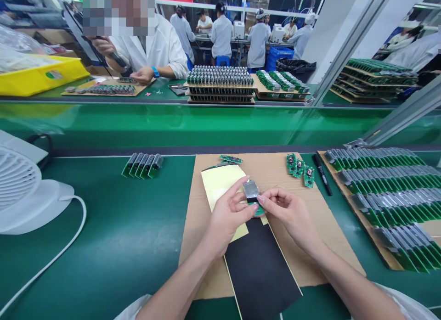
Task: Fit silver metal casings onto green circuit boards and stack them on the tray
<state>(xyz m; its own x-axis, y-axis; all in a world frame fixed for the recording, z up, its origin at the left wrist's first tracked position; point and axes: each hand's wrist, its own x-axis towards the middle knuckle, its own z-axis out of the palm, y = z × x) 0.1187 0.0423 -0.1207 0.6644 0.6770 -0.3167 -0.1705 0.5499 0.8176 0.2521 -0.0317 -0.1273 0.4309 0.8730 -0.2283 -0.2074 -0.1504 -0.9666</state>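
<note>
Between my hands is a small green circuit board [257,210] with a grey display block [251,189] on its upper part and a black strip across it. My left hand [230,210] grips the board by its edges, thumb low and fingers behind. At the strip's right end, my right hand [284,205] is pinched; whether a strip of tape is between its fingertips I cannot make out. Below the hands lies a black adhesive sheet [262,269] on yellow backing paper [220,182]. Both rest on a cardboard sheet [196,237].
Several boards [142,165] stand at left near a white fan [34,200]. Small boards [299,166] and a black marker [322,175] lie right of centre. A cardboard tray [365,232] holds rows of boards. Behind the glass partition [172,127], a person in white [161,44] sits working.
</note>
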